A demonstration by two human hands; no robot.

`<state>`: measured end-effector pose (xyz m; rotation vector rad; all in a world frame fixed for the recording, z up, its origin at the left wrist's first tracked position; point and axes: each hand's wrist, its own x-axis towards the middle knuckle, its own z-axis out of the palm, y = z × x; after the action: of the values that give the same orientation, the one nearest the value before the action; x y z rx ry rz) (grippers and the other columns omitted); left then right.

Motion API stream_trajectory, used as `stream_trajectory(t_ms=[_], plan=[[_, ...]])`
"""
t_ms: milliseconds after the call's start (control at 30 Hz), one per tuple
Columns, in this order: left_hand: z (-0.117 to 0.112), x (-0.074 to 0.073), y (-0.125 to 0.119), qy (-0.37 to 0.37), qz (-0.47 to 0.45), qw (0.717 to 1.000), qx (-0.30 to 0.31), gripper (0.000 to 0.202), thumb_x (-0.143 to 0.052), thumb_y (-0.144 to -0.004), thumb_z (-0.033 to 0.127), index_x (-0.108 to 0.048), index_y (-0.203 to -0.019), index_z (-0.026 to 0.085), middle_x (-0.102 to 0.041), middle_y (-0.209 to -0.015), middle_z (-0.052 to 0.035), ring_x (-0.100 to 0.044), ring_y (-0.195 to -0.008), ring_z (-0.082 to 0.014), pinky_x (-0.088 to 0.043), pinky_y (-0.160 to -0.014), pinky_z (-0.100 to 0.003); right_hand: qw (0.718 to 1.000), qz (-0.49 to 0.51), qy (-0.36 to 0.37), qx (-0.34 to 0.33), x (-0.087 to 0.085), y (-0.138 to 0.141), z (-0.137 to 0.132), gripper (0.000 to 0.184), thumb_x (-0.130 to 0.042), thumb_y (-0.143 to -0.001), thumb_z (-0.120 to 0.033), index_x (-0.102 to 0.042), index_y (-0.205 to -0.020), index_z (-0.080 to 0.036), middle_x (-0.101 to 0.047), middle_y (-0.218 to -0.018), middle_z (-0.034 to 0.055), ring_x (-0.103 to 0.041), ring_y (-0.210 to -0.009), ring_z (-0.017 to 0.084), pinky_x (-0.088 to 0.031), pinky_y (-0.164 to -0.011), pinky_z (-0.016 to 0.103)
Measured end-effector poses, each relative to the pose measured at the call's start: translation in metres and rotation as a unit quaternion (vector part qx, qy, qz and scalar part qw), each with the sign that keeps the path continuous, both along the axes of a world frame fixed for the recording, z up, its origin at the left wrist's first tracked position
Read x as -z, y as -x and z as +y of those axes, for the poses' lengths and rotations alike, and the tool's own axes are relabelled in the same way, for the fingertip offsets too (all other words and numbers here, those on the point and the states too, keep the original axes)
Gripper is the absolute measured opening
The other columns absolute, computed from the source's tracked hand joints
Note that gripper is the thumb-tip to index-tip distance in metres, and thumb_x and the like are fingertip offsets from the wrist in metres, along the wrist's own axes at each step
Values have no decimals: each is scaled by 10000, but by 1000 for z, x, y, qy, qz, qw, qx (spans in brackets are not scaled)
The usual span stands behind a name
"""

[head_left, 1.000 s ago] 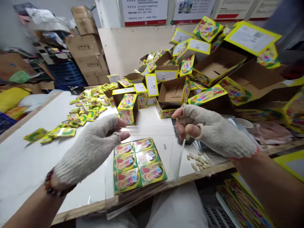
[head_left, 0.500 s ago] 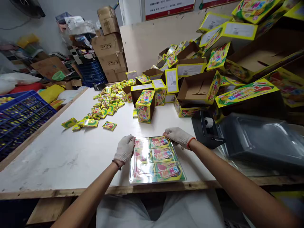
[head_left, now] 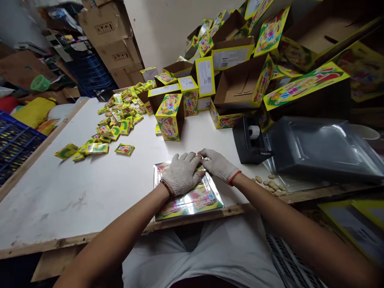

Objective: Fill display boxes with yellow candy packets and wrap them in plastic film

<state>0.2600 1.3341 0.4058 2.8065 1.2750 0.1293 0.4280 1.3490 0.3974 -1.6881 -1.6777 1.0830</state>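
My left hand [head_left: 181, 174], in a white knit glove, presses down on a flat block of yellow candy packets [head_left: 189, 204] wrapped in shiny clear film. My right hand [head_left: 217, 165], also gloved, comes in from the right. Its fingertips meet those of the left hand at the block's far edge, pinching a small glinting bit of clear film [head_left: 204, 162]. The left hand hides much of the block. A beaded bracelet circles my left wrist, and a thin orange cord circles my right.
The white table [head_left: 75, 192] holds loose yellow packets [head_left: 117, 124], an upright printed box [head_left: 169, 118] and open cardboard cartons [head_left: 237, 84]. On the right are a black dispenser [head_left: 250, 140], a dark plastic sheet [head_left: 321, 148] and pale seeds [head_left: 271, 185]. A blue crate [head_left: 15, 146] stands left.
One second ago my raised hands held a clear strip above bare packets. Film now covers the block, and my hands have moved from its sides together on top.
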Motion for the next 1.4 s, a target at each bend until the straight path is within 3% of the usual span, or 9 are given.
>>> stream_trajectory(t_ms=[233, 433, 733, 833, 933, 1000, 1133, 1300, 1400], plan=[[-5, -4, -5, -3, 46, 998, 38, 521, -386, -1003, 475, -418, -1487, 284, -461, -1447, -170, -455, -1266, -370, -352, -1007, -646, 985, 139, 102, 19, 5, -24, -96, 758, -578, -757, -255, -313, -1465, -203, -579, -1192, 97, -535, -561, 88, -446, -499, 254], [-13, -8, -10, 11, 51, 999, 12, 664, -437, -927, 659, -420, -1493, 311, -440, -1457, -195, -399, -1330, -412, -289, -1029, -738, 949, 284, 109, 87, 19, -27, -133, 592, -663, -751, -445, -418, -1242, -224, -536, -1115, 48, -524, -486, 54, -470, -532, 289], [-13, -4, -13, 9, 57, 998, -4, 827, -455, -826, 806, -420, -1491, 316, -411, -1492, -211, -373, -1368, -428, -252, -1053, -762, 893, 412, 140, 115, 34, -28, -135, 587, -795, -731, -486, -453, -1131, -227, -557, -972, 4, -538, -561, 66, -442, -537, 241], [-15, -3, -15, 8, 60, 998, -9, 852, -431, -813, 833, -409, -1498, 326, -394, -1515, -210, -360, -1383, -445, -240, -1057, -767, 907, 393, 125, 80, 43, -32, -138, 525, -754, -789, -494, -484, -1137, -208, -599, -838, -2, -562, -633, 106, -458, -595, 245], [-20, -1, -18, 14, 55, 998, -14, 890, -423, -777, 871, -418, -1494, 343, -376, -1540, -202, -310, -1417, -485, -207, -1067, -783, 954, 288, 75, 47, 48, -31, -147, 377, -605, -918, -472, -554, -1158, -186, -639, -756, 19, -587, -668, 145, -494, -640, 274], [-22, 1, -19, 14, 49, 999, -17, 914, -442, -749, 888, -436, -1486, 347, -372, -1549, -197, -285, -1430, -504, -191, -1073, -788, 978, 197, -32, 53, 50, -28, -155, 287, -547, -955, -379, -610, -1175, -206, -696, -933, 70, -652, -823, 183, -540, -751, 313], [-24, 4, -19, 6, 42, 999, -10, 935, -482, -719, 894, -463, -1472, 340, -377, -1547, -205, -303, -1413, -525, -196, -1066, -793, 969, 86, -224, 63, 49, -19, -164, 253, -549, -909, -231, -664, -1134, -242, -709, -1015, 70, -676, -968, 205, -551, -867, 322], [-23, 3, -18, -6, 52, 999, -8, 631, -446, -926, 652, -435, -1483, 356, -381, -1544, -187, -328, -1416, -477, -255, -1068, -745, 976, 173, 52, 123, 26, -16, -153, 247, -577, -844, -413, -619, -958, -199, -652, -777, 31, -621, -677, 172, -527, -607, 284], [-23, 4, -19, -20, 61, 998, -16, 579, -431, -967, 557, -410, -1500, 331, -386, -1535, -197, -352, -1407, -444, -283, -1077, -706, 967, 173, 122, 138, 11, -15, -139, 281, -611, -744, -465, -555, -853, -212, -585, -668, -10, -561, -608, 152, -476, -565, 275]])
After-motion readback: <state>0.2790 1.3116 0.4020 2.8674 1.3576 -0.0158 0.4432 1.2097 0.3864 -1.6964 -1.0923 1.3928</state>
